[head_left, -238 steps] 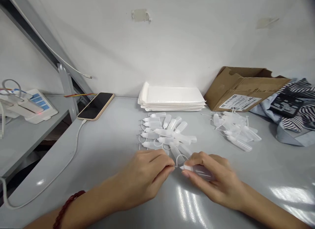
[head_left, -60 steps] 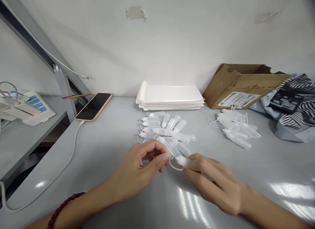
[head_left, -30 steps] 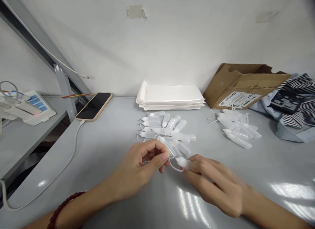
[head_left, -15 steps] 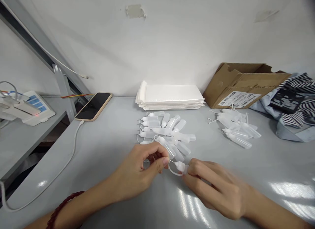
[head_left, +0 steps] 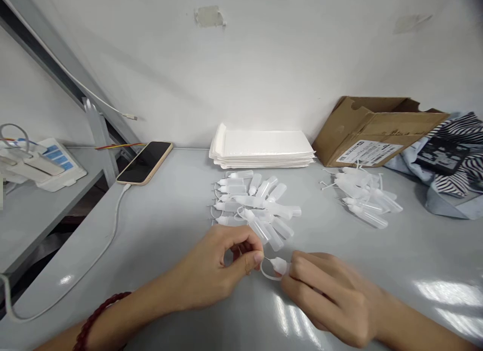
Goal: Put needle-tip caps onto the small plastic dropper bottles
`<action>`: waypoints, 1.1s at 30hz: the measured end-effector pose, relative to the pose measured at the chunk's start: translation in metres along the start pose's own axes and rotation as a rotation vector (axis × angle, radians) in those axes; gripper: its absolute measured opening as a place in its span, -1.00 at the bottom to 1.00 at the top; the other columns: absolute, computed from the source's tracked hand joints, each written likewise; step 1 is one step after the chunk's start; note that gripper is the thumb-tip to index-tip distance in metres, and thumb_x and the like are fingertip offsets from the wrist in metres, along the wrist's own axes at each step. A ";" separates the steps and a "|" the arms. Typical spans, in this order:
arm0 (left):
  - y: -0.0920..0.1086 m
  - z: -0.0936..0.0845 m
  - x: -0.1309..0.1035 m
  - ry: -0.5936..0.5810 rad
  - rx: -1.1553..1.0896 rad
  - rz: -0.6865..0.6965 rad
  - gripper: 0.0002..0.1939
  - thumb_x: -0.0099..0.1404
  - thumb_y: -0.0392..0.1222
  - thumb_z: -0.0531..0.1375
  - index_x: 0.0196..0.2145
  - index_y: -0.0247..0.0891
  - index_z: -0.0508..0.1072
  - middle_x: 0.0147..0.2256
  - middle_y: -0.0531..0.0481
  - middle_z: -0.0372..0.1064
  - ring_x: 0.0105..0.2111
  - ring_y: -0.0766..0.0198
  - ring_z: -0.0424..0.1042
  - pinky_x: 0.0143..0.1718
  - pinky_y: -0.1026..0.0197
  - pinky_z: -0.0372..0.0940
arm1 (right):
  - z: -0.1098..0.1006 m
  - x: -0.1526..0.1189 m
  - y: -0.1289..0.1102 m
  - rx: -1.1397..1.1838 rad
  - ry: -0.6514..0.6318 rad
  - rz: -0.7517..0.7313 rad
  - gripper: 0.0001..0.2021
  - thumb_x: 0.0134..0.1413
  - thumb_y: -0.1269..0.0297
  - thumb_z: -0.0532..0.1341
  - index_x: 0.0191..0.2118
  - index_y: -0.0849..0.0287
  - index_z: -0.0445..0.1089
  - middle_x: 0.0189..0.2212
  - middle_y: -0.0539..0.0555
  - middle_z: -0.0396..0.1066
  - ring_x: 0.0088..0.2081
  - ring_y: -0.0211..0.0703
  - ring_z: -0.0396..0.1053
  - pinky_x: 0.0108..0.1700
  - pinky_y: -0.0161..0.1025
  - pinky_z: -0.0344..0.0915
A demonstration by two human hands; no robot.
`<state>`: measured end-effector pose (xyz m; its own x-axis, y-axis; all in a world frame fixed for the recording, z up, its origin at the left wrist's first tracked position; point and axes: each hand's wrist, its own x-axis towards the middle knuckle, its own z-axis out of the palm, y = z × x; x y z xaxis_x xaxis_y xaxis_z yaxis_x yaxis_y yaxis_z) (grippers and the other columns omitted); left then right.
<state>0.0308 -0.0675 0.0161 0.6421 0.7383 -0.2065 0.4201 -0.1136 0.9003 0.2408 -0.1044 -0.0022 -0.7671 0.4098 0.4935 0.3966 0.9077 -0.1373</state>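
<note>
My right hand (head_left: 328, 295) is closed around a small translucent needle-tip bottle (head_left: 279, 265), its white neck and thin metal needle pointing left. From the neck a white cap strap (head_left: 268, 277) loops to my left hand (head_left: 236, 268). Thumb and forefinger of that hand pinch the strap's far end by the needle tip; the cap itself is hidden in the fingertips. Just beyond my hands lies a pile of similar needle-tip bottles (head_left: 260, 202), several lined up with needles to the left. A second group of such bottles (head_left: 366, 195) lies farther right.
A stack of white padded envelopes (head_left: 264, 145) rests against the wall. Right of it an open cardboard box (head_left: 381, 132) leans by striped cloth (head_left: 453, 165). A phone (head_left: 145, 162) with a white cable (head_left: 113, 225) lies left on the grey table (head_left: 169, 210).
Both hands have come slightly nearer to me with the bottle and strap between them. The grips look the same, and the piles have not been disturbed.
</note>
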 end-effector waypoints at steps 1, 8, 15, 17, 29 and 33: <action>0.000 0.000 0.000 -0.002 0.000 0.002 -0.85 0.27 -0.26 0.07 -0.46 -0.25 0.34 -0.49 0.11 0.30 -0.45 0.35 0.26 -0.40 0.29 0.18 | 0.000 0.000 0.000 -0.006 0.001 0.001 -0.63 0.14 0.63 -0.14 -0.47 0.27 0.34 -0.63 0.01 0.12 -0.58 -0.24 -0.04 -0.63 -0.24 -0.03; -0.002 0.001 -0.001 -0.022 -0.003 0.012 -0.83 0.28 -0.24 0.07 -0.46 -0.25 0.33 -0.51 0.13 0.28 -0.47 0.37 0.24 -0.44 0.30 0.16 | 0.001 0.001 -0.002 -0.002 0.003 -0.003 -0.64 0.13 0.62 -0.11 -0.48 0.27 0.35 -0.65 0.00 0.12 -0.59 -0.25 -0.06 -0.64 -0.25 -0.04; -0.003 0.003 -0.001 -0.022 -0.002 0.041 -0.83 0.28 -0.24 0.07 -0.47 -0.25 0.33 -0.52 0.13 0.27 -0.48 0.38 0.24 -0.44 0.31 0.16 | 0.002 0.001 -0.003 0.020 0.007 -0.011 -0.64 0.12 0.63 -0.09 -0.48 0.32 0.39 -0.66 0.01 0.15 -0.60 -0.26 -0.04 -0.66 -0.25 -0.06; -0.003 0.003 -0.002 -0.028 0.001 0.037 -0.83 0.27 -0.25 0.07 -0.47 -0.25 0.33 -0.52 0.13 0.27 -0.48 0.38 0.24 -0.42 0.31 0.16 | 0.001 0.001 -0.003 0.024 0.003 -0.009 -0.64 0.12 0.63 -0.09 -0.48 0.32 0.40 -0.66 0.01 0.16 -0.60 -0.26 -0.03 -0.66 -0.26 -0.05; -0.003 0.008 0.000 0.025 -0.073 0.011 -0.83 0.30 -0.16 0.08 -0.40 -0.24 0.38 -0.49 0.11 0.33 -0.46 0.37 0.29 -0.42 0.32 0.18 | 0.000 0.001 0.002 -0.016 0.020 0.001 -0.65 0.12 0.63 -0.10 -0.49 0.27 0.36 -0.64 0.00 0.13 -0.58 -0.26 -0.06 -0.64 -0.25 -0.05; -0.003 0.010 -0.001 0.010 -0.087 0.004 -0.82 0.28 -0.20 0.09 -0.46 -0.26 0.38 -0.54 0.11 0.33 -0.51 0.38 0.28 -0.47 0.33 0.17 | 0.001 0.000 -0.001 0.030 0.031 -0.004 -0.64 0.10 0.64 -0.09 -0.51 0.29 0.38 -0.66 0.00 0.13 -0.59 -0.27 -0.06 -0.64 -0.26 -0.06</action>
<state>0.0356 -0.0742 0.0095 0.6372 0.7444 -0.1996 0.3602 -0.0587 0.9310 0.2401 -0.1054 -0.0029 -0.7523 0.4038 0.5205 0.3779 0.9117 -0.1611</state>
